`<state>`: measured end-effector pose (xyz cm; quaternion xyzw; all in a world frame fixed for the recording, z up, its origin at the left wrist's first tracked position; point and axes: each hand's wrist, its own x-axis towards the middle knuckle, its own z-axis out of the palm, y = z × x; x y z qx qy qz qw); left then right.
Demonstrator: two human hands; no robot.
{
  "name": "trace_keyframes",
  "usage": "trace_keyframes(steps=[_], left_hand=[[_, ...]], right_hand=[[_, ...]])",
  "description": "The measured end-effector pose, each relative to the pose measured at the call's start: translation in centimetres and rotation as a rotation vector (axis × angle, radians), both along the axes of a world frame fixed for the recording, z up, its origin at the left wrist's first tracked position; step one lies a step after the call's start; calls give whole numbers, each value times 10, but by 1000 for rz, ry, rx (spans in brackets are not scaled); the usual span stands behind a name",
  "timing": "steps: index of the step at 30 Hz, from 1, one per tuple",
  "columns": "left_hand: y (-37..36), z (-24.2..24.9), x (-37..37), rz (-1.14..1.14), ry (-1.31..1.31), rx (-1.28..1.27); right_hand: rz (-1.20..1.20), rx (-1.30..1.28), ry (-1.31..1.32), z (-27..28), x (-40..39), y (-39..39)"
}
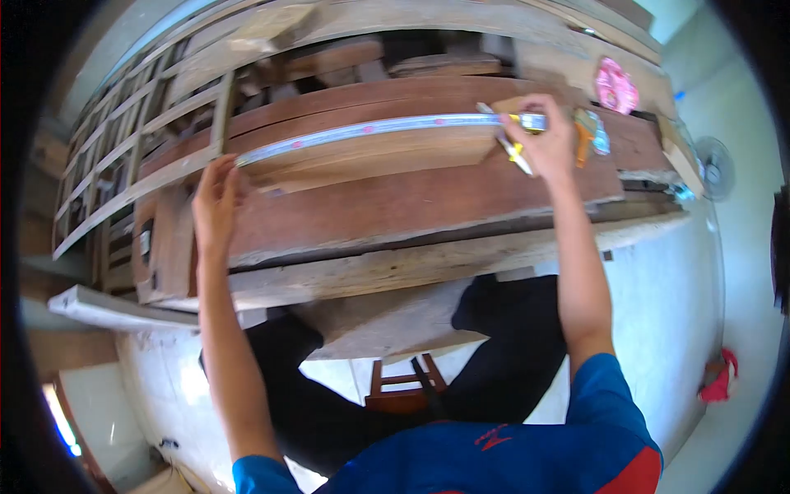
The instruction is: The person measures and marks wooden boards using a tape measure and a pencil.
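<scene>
The left hand [216,196] is pinning the tape measure [370,129] flat on the plank [395,156], while the right hand [545,136] is gripping its half-hidden case.

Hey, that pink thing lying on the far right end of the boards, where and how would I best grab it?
Probably from above, pinching across its outer edges. The pink thing appears to lie flat on the top board, clear of the right hand holding the tape measure, so nothing blocks a downward reach. Its exact shape is too blurred to tell.
</scene>
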<state>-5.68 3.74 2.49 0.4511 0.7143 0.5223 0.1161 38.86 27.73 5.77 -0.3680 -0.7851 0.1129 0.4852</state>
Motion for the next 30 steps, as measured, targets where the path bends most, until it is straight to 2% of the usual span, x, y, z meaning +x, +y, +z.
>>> trace_keyframes(steps=[7,18,21,24,27,30], left_hand=[[0,1,4,-32,12,7],[-2,2,7,-30,-20,36],[-2,5,10,-25,-43,27],[-5,9,7,1,96,-33],[-10,46,12,-18,228,-1],[1,113,8,-158,308,21]], right_hand=[[52,-143,51,-1,3,2],[3,-48,10,-3,2,-1],[8,-94,22,-2,3,-4],[15,-57,59,-5,2,-4],[20,-95,177,1,2,-3],[17,-161,334,5,18,2]])
